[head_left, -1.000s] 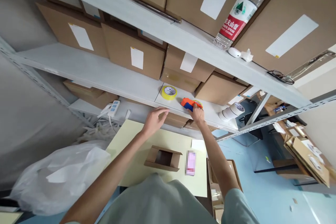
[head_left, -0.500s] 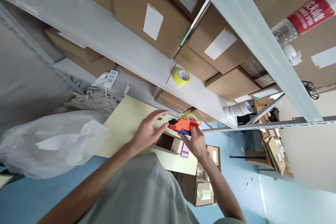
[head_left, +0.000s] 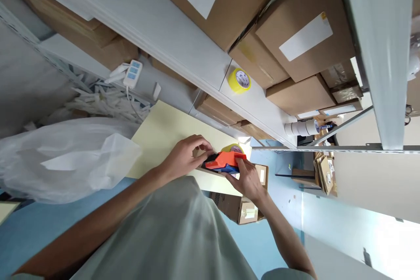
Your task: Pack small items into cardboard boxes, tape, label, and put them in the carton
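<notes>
My right hand (head_left: 247, 179) grips an orange and blue plastic tape dispenser (head_left: 226, 161) with a black left end. A yellow tape roll (head_left: 232, 147) shows just behind the dispenser's upper edge. My left hand (head_left: 188, 155) is at the black end, thumb and forefinger curled almost together in a pinch; whatever lies between them is too small to make out. Both hands are above a pale yellow tabletop (head_left: 164, 127). Under the dispenser, a brown carton is mostly hidden by it and my hands.
A second yellow tape roll (head_left: 239, 80) sits on the grey shelf (head_left: 183, 48), near large cartons (head_left: 305, 30). White rolls (head_left: 300, 128) lie farther right. On the left are a plastic bag (head_left: 72, 157) and a power strip (head_left: 133, 73). An open carton (head_left: 246, 210) stands below the table.
My left thumb and forefinger have closed from a wide spread toward a pinch at the black end. The dispenser has shifted slightly left and lower over the carton. The camera view has shifted.
</notes>
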Motion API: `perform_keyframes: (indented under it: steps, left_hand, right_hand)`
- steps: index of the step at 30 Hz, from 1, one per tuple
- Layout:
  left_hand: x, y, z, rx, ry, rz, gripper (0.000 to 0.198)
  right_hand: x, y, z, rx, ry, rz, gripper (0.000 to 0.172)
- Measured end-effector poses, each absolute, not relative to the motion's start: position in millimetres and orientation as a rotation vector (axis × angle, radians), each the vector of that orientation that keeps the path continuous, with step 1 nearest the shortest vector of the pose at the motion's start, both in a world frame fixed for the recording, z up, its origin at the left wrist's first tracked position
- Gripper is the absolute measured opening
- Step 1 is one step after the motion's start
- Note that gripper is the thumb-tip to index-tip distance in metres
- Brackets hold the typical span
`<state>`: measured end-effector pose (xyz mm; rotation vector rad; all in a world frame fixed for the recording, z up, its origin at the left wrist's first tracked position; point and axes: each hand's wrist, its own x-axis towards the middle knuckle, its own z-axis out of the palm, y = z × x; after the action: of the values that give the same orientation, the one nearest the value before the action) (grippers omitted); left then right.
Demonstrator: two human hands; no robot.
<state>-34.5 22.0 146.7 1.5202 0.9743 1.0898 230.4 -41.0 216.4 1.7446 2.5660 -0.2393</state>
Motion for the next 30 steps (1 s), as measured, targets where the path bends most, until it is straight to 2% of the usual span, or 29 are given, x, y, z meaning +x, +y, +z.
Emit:
perform_keyframes:
  steps: [6, 11, 15, 22, 30]
  left_hand:
    - [-42.7, 13.5, 129.3, 1.346, 0.971, 0.958, 0.024]
    - [-43.5, 6.8, 110.2, 1.147, 0.931, 0.791, 0.03]
    - [-46.4, 8.6, 91.8, 1.068, 0.883, 0.75, 0.039]
    - [-70.6, 20.0, 16.7, 0.883, 0.969, 0.683, 0.052]
    - [-40.0, 3.8, -48.1, 0.693, 0.98, 0.694, 0.062]
  right_hand:
    - [205.4, -37.0, 233.4, 1.845, 2.238, -0.395, 0.062]
    - [185.6, -28.9, 240.8, 1.889, 1.9, -0.556, 0.052]
    - [190.4, -23.6, 254.3, 1.818, 1.725, -0.585, 0.051]
    - [220.4, -7.7, 293.4, 1.842, 1.498, -0.815, 0.051]
    - [193.6, 9.9, 268.2, 1.745, 1.602, -0.657, 0.055]
